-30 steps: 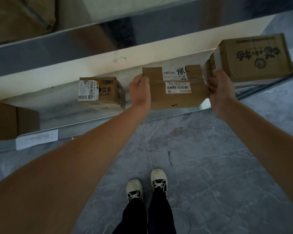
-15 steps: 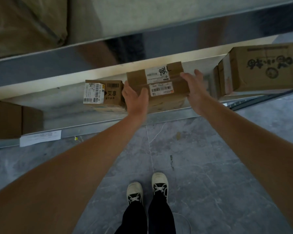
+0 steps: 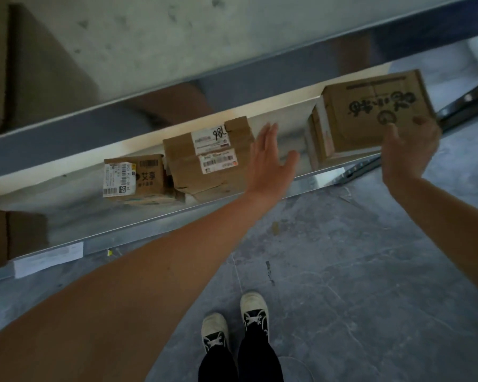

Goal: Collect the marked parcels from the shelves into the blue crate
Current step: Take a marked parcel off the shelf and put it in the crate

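On the shelf (image 3: 66, 216), the big printed carton (image 3: 375, 111) sits right of the parcel marked "786" (image 3: 209, 161); a smaller box labelled "69" (image 3: 134, 177) touches the parcel's left side. Left hand (image 3: 268, 166) spread, empty; right hand (image 3: 409, 153) loosely curled at the carton's corner.

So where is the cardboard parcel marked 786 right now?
On the low shelf, centre of the head view, against the smaller labelled box; the 786 parcel is unheld.
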